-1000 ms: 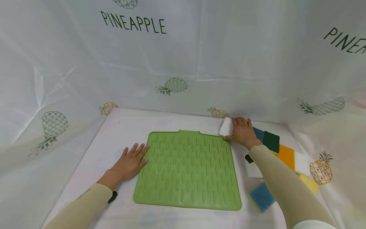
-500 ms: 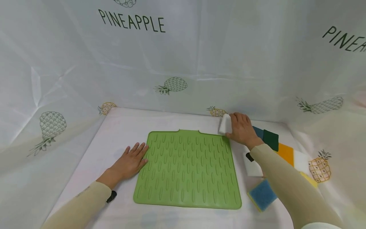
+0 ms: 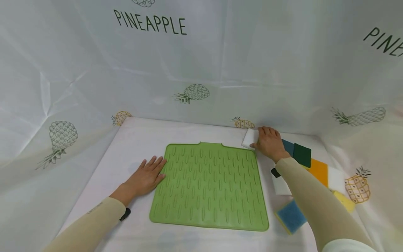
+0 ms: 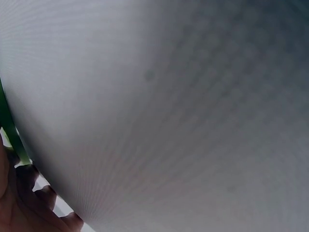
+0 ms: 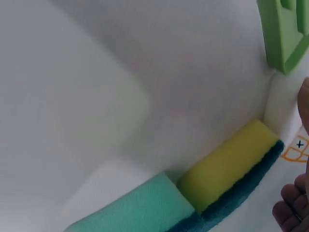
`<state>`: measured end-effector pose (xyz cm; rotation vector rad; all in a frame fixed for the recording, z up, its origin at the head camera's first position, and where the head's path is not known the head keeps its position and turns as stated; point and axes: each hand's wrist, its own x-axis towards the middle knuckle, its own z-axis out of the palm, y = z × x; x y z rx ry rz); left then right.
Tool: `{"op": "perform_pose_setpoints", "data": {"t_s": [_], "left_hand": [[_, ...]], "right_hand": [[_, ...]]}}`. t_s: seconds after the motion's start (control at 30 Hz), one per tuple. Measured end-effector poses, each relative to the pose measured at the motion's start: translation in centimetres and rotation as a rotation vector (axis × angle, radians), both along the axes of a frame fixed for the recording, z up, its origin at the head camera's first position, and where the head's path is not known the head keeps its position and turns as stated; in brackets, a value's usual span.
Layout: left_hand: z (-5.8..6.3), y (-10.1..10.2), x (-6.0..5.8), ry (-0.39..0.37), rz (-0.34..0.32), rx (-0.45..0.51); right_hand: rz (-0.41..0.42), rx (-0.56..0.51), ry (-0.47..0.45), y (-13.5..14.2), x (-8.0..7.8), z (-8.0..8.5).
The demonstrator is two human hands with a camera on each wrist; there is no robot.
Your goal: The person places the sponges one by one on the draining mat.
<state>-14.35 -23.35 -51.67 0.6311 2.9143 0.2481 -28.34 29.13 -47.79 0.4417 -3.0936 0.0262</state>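
Observation:
A green ridged mat lies flat in the middle of the table in the head view. My left hand is spread with its fingertips at the mat's left edge; the left wrist view catches only part of the hand. Beyond the mat's far right corner, my right hand holds a white sponge, thumb over its near side and fingers toward the back. The hand covers the sponge's right part. In the right wrist view the white sponge sits just below the mat's corner.
To the right lie a blue sponge, a dark green one, an orange one, white blocks and a yellow sponge. Nearer is a blue-topped yellow sponge. A hanging pineapple-print sheet borders the table's back.
Half a second ago the white sponge stood more tilted up in the right hand; now it lies flatter behind the mat's corner. The left hand stays at the mat's edge.

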Motion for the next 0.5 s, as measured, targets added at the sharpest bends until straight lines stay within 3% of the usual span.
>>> {"op": "perform_pose_setpoints", "data": {"t_s": [0.5], "left_hand": [[0.26, 0.11, 0.13, 0.002, -0.003, 0.002]], "right_hand": [[0.005, -0.024, -0.086, 0.61, 0.04, -0.35]]}}
